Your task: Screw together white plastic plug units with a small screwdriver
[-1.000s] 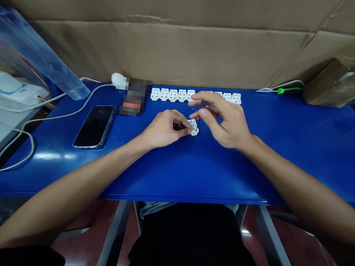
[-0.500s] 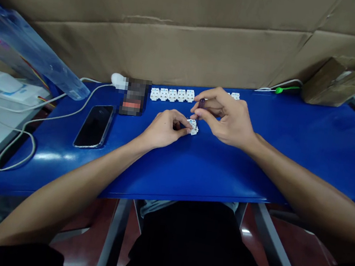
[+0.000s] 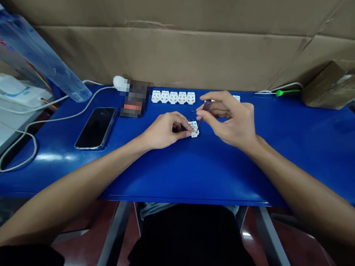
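Note:
Between thumb and fingers, my left hand [image 3: 168, 130] grips the left side of a small white terminal-like module [image 3: 194, 128] on the blue table. My right hand [image 3: 231, 118] is closed around the dark purple handle of a screwdriver [image 3: 207, 105]. Its thin shaft slants down to the module's right side; whether the tip sits in a screw I cannot tell. A row of similar white modules [image 3: 173, 97] stands behind my hands, and another white module [image 3: 236, 98] shows partly past my right hand. A tiny dark piece [image 3: 192, 111] lies behind the held module.
A smartphone [image 3: 95, 127] and a white cable [image 3: 36, 149] lie at left, near a clear plastic tube [image 3: 50, 55]. A blurred-out dark item [image 3: 134, 99] stands by the row. At back right are a green-tipped tool [image 3: 279, 93] and a cardboard box [image 3: 330, 85].
The screwdriver now leans more, its handle shifted slightly right along with my right hand. My left hand keeps its grip on the module. The whole view has shifted a little.

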A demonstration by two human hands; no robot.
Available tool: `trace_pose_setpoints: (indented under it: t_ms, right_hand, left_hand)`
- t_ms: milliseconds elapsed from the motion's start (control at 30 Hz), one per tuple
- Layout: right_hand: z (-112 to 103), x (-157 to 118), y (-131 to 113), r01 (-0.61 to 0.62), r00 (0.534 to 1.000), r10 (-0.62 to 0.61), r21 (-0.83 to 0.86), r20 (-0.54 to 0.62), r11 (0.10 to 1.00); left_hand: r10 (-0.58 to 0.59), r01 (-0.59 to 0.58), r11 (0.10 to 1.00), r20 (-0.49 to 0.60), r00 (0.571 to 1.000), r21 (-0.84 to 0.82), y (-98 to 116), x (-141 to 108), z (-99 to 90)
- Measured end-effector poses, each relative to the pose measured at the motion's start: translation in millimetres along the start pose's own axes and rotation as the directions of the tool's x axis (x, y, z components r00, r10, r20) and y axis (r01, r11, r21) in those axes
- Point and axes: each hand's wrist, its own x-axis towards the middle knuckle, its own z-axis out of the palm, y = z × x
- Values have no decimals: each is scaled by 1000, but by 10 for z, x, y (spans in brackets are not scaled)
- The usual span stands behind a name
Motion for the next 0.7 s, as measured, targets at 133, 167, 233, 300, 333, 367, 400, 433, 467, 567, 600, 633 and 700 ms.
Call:
trace_pose_setpoints:
  t_ms: [133,167,233,300,333,367,400,433,467,567,600,633,700]
  right_hand:
    - [-19,0,-52,-16,998,14,34,58,999]
    - [-19,2,-62,-11,998,8,42,64,999]
    - [-16,8,-70,-9,997,5,43,75,999]
    - [-11,12,-68,-13,997,10,35,81,999]
    - [-9,14,-65,-13,997,10,33,81,999]
    - [-8,14,-62,-12,997,9,36,80,999]
    - [-7,14,-61,-12,997,9,42,79,999]
    - [-6,12,-61,-16,997,12,50,81,999]
    - [-7,10,-62,-26,996,21,57,87,998]
    - [-11,4,-61,-56,993,48,63,111,996]
    - [-14,2,-57,-57,992,49,60,116,997]
    - [-19,1,-49,-51,992,44,57,119,997]
    - [-31,1,-27,-20,992,12,59,128,998]
  left_hand:
    - [-3,3,1000,-11,1000,-14,-34,5,1]
    - [-2,2,1000,-13,1000,-19,-39,7,3]
    - [0,0,1000,-12,1000,-31,-42,9,8]
    - [-3,2,999,-10,1000,-35,-36,9,13]
    - [-5,5,1000,-10,1000,-31,-32,9,17]
    - [-8,7,1000,-11,1000,-24,-26,7,20]
    - [-10,10,1000,-13,1000,-14,-21,6,24]
    - [-11,11,1000,-16,1000,-5,-17,5,27]
    - [-12,12,1000,-17,1000,4,-14,4,30]
    - [-5,6,1000,-21,1000,17,-9,4,34]
    - [-1,2,1000,-23,1000,18,-8,5,35]
    - [3,-2,1000,-24,1000,19,-8,5,36]
    - [6,-6,1000,-31,1000,19,-7,8,40]
